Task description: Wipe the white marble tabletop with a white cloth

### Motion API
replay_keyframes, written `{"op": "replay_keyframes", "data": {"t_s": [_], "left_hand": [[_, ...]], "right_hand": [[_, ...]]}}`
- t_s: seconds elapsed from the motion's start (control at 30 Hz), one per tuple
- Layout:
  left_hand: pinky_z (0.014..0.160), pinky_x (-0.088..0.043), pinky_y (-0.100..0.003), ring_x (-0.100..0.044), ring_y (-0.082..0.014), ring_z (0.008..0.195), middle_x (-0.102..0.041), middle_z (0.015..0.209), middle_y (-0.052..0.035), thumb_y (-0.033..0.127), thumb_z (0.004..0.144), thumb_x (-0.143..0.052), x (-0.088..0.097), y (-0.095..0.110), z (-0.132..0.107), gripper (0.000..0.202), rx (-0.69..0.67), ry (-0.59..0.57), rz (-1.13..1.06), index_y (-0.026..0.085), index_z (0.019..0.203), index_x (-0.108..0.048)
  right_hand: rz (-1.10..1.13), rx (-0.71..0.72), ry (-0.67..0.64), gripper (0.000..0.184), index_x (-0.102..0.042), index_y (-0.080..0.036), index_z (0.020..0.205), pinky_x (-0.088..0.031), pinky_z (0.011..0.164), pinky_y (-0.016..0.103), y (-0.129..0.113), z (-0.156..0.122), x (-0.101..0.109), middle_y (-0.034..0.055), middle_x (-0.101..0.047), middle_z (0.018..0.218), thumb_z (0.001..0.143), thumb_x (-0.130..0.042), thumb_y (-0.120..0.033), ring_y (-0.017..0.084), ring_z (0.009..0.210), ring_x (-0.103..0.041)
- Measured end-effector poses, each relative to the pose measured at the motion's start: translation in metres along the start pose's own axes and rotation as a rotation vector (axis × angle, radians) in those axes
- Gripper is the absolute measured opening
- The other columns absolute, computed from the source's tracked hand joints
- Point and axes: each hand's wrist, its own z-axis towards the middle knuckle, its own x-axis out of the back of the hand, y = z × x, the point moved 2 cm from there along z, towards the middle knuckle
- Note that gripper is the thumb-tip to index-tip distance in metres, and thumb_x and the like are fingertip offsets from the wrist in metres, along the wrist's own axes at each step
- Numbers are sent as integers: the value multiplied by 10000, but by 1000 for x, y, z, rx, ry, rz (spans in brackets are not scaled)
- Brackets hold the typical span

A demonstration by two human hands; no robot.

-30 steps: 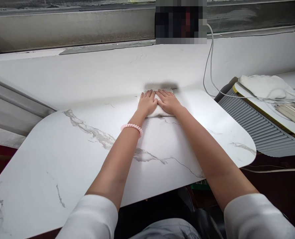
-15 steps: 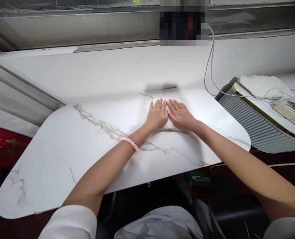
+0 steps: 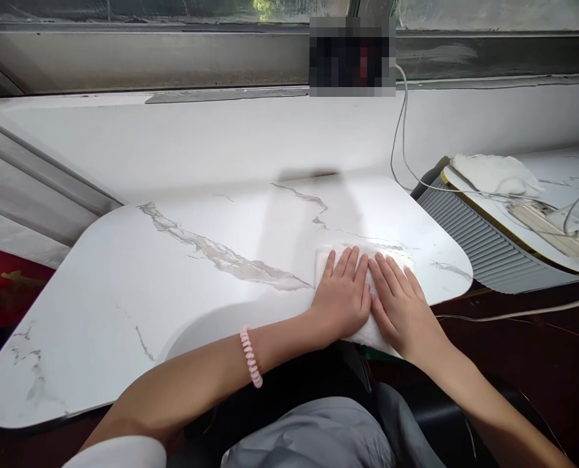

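Observation:
Both palms press flat on a folded white cloth (image 3: 326, 260) near the front edge of the white marble-patterned table (image 3: 231, 214). My left hand (image 3: 343, 296) covers the cloth's left part, with its fingers stretched out and pointing away from me. Beside it, my right hand (image 3: 399, 305) lies on the right part, its fingers also straight. The two hands almost touch at the fingertips. A near corner of the cloth hangs over the table edge. A pink coiled band (image 3: 250, 357) sits on my left wrist.
At the right stands a second table with a ribbed grey side (image 3: 470, 240). On it lie another white cloth (image 3: 497, 174) and a power strip (image 3: 538, 224). A white cable (image 3: 404, 130) runs down the wall from a blurred object on the window ledge.
Both hands and the white cloth have slid across the tabletop toward me and a little to the right, from the back part to the front edge. The view has shifted slightly.

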Motion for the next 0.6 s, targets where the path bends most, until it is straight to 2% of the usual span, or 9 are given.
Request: {"op": "replay_keyframes", "data": {"t_s": [0.13,0.2,0.3,0.43,0.6], "left_hand": [[1276,-209,-515,-231,-274,1546,-297,1642,-163,286,1049,-301,-1,10,-5,555,29,-18,20,39,1542,-369],[1277,-202,-517,-217,-280,1549,-280,1647,-169,293,1049,-300,-2,12,-1,566,50,-29,25,33,1549,-353],[1287,-161,-500,-187,-272,1557,-260,1658,-166,296,1049,-279,-5,11,17,578,85,-37,17,32,1561,-329],[1297,-113,-470,-183,-253,1562,-256,1668,-150,289,1044,-251,-10,4,62,587,162,-32,-1,39,1571,-312],[1301,-64,-439,-165,-231,1569,-240,1680,-129,277,1033,-228,-14,-14,138,601,199,-43,-17,42,1583,-286]], "right_hand": [[22,53,-64,679,160,-253,1629,-319,1198,588,6,-7,8,144,-294,1661,1069,-214,-339,290,1546,-234],[39,73,-108,667,118,-252,1639,-303,1209,586,15,-3,8,129,-268,1673,1069,-210,-363,282,1552,-214],[56,59,-194,638,-22,-233,1654,-268,1232,569,36,15,3,98,-231,1687,1062,-196,-394,267,1559,-189],[64,-6,-307,629,-220,-178,1628,-208,1258,552,69,56,-7,83,-222,1690,1038,-198,-397,267,1562,-171],[55,-52,-291,642,-271,-117,1608,-163,1275,528,116,118,-22,97,-215,1690,1010,-231,-347,267,1564,-173]]}}
